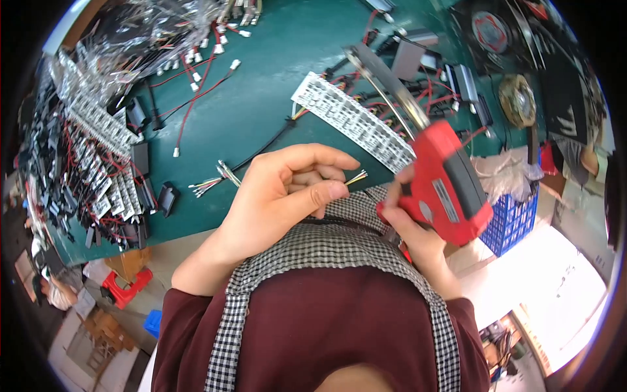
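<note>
Beside checked cloth (pixel 320 249), the right hand (pixel 414 230) grips a chunky red tool (pixel 436 171).

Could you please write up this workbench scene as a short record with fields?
Left hand: the left hand pinches thin wires, their ends sticking out past the thumb
Right hand: the right hand grips a red and black handheld tool, its long front end pointing away from the person
Surface: green table
Beyond the hands: a white circuit-board panel, lying at a slant
Table, far left: clear plastic packaging over wires
Right of table: blue crate
Floor, left: red stool
</note>
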A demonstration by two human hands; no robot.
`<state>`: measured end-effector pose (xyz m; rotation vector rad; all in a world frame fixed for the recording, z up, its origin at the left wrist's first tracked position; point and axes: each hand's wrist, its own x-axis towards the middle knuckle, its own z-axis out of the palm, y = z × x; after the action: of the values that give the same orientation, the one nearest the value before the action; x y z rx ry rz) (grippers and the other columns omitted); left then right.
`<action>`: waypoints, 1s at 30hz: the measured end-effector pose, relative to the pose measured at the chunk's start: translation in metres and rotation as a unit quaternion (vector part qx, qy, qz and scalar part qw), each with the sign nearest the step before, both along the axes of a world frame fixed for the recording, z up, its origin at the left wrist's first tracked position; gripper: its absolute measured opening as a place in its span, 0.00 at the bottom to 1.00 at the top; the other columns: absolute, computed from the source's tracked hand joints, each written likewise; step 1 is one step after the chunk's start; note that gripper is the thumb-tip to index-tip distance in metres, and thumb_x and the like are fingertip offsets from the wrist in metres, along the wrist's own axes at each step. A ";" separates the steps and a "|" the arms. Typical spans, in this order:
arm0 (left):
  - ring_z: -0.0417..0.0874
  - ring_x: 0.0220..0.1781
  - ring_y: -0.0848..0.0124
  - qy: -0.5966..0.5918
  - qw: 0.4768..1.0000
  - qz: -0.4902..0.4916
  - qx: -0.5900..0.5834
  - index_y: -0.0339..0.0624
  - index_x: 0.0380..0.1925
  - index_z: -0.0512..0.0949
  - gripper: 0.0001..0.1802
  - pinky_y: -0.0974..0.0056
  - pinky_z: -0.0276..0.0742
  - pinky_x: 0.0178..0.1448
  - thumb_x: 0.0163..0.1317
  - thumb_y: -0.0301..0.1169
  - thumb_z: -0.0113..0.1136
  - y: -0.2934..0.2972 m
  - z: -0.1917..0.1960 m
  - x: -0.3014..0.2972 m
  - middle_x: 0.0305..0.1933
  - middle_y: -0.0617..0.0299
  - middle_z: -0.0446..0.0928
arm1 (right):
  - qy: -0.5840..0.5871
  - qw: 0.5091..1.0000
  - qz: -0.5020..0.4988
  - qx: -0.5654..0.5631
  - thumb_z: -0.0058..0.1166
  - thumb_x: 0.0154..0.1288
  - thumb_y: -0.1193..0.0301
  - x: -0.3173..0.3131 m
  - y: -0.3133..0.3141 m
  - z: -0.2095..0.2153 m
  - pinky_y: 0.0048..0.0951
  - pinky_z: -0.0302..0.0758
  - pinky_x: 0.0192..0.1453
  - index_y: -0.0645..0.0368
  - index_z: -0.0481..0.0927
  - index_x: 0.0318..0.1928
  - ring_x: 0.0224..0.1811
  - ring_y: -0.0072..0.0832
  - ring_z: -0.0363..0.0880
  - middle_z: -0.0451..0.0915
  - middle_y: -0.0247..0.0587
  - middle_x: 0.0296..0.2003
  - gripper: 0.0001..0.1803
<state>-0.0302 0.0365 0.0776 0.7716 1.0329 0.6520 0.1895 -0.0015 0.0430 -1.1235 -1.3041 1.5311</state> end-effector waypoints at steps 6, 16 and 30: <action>0.76 0.32 0.81 -0.027 0.998 -0.051 -0.019 0.31 0.40 0.76 0.10 0.76 0.74 0.35 0.57 0.18 0.61 -0.001 -0.014 0.005 0.35 0.62 0.77 | 0.024 0.999 -0.037 -0.006 0.52 0.62 0.83 -0.023 0.009 0.010 0.20 0.73 0.42 0.63 0.62 0.58 0.41 0.20 0.76 0.77 0.40 0.40 0.24; 0.75 0.29 0.81 -0.070 0.997 -0.027 0.010 0.33 0.37 0.73 0.04 0.76 0.71 0.33 0.63 0.23 0.55 -0.007 -0.017 0.006 0.34 0.60 0.80 | 0.055 0.998 -0.035 -0.006 0.51 0.63 0.84 -0.028 0.011 0.007 0.19 0.73 0.40 0.63 0.63 0.56 0.39 0.18 0.76 0.77 0.39 0.39 0.22; 0.77 0.29 0.81 -0.022 0.984 -0.010 0.174 0.35 0.38 0.71 0.03 0.77 0.70 0.33 0.66 0.23 0.51 -0.015 -0.025 0.011 0.28 0.61 0.77 | 0.055 0.997 0.008 0.054 0.49 0.64 0.84 -0.028 0.016 0.007 0.24 0.74 0.41 0.63 0.61 0.57 0.37 0.25 0.78 0.75 0.42 0.36 0.22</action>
<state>-0.0194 0.0219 0.0523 1.0651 0.8788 0.8412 0.1612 0.0143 0.0500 -0.9505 -1.3059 1.4942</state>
